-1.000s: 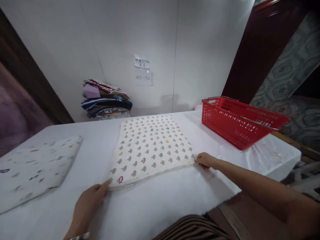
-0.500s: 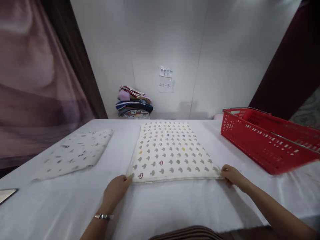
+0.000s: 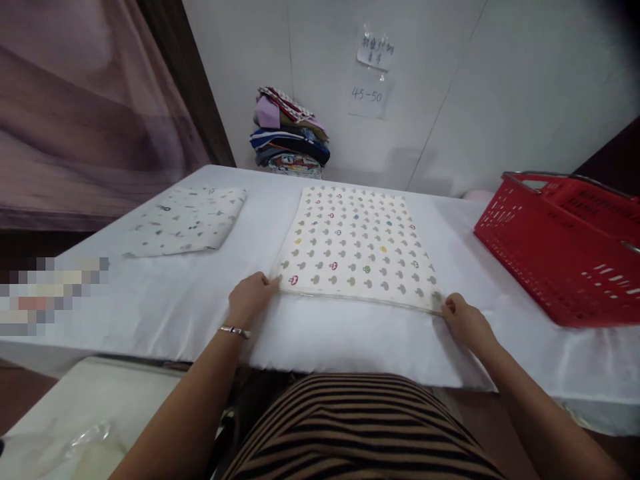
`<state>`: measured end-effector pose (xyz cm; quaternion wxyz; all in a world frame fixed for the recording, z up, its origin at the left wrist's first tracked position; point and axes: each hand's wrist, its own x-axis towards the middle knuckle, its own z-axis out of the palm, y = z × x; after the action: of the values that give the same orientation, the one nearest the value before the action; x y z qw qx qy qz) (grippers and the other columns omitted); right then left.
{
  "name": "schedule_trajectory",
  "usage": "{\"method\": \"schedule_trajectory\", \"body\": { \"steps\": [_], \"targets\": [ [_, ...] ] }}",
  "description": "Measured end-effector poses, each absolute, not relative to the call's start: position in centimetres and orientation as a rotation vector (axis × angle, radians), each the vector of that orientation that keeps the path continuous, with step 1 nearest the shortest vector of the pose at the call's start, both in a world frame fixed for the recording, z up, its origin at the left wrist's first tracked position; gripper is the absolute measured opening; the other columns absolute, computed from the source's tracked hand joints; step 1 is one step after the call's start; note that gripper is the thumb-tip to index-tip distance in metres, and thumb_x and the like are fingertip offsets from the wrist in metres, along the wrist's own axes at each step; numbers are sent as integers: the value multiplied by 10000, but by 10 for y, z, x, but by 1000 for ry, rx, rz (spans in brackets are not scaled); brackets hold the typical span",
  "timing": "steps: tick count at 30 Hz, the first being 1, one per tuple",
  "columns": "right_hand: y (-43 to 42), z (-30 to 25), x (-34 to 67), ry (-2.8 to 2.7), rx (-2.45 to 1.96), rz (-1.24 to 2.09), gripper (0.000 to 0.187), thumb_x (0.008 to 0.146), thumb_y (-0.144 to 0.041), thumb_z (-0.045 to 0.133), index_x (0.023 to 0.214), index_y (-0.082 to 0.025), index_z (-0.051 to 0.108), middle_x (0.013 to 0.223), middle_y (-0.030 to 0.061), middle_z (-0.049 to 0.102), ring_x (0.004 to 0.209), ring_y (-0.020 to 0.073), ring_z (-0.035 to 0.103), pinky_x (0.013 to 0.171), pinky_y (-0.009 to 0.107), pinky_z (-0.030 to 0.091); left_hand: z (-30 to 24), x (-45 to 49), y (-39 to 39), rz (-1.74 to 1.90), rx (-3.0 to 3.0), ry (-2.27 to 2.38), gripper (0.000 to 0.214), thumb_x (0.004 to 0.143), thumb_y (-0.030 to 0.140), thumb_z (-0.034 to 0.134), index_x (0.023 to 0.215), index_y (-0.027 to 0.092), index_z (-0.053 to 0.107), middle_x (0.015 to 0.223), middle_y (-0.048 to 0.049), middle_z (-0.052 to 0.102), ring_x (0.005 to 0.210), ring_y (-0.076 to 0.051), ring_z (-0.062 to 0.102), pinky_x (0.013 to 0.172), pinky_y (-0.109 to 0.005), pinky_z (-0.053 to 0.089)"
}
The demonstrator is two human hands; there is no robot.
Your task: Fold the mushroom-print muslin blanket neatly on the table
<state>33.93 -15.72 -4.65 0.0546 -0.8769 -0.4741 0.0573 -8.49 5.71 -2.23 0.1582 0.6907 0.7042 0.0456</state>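
A cream cloth printed with small mushrooms (image 3: 357, 243) lies flat and folded on the white table (image 3: 350, 340). My left hand (image 3: 249, 300) pinches its near left corner, fingers closed on the fabric. At the near right corner my right hand (image 3: 463, 319) grips the cloth the same way. A thin bracelet shows on my left wrist.
A second folded patterned cloth (image 3: 187, 219) lies to the left on the table. A red plastic basket (image 3: 565, 243) stands at the right. A stack of folded clothes (image 3: 290, 133) rests against the back wall under paper notes (image 3: 373, 70). A purple curtain hangs left.
The camera has swung left and tilted down, so more of the table's near edge and my striped top show. Both hands stay on the cloth's near corners.
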Motion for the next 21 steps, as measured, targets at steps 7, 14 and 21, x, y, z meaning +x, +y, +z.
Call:
{"method": "schedule_trajectory", "body": {
  "steps": [7,14,21],
  "targets": [
    [-166,-52,327,-1674,-2347,-298,270,915,-318,359,907,-188,596,1101,112,594,1016,249,540,792,355,440,-31,-90,49,442,1963,1989,382,788,578,478,855,211,562,796,-40,635,710,-218,585,564,-295,370],
    [-132,-54,290,-1955,-1713,-180,232,914,-262,427,958,-215,650,1052,80,623,992,210,560,859,369,470,-42,-50,26,773,2701,1264,246,897,372,449,975,198,606,962,-68,612,923,-220,550,793,-338,419],
    [-89,-55,259,-2168,-1599,-52,199,892,-259,494,943,-214,681,962,86,647,899,218,563,782,377,476,-52,8,17,594,2839,757,153,889,275,498,927,200,626,944,-60,587,908,-203,511,786,-354,402]
  ]
}}
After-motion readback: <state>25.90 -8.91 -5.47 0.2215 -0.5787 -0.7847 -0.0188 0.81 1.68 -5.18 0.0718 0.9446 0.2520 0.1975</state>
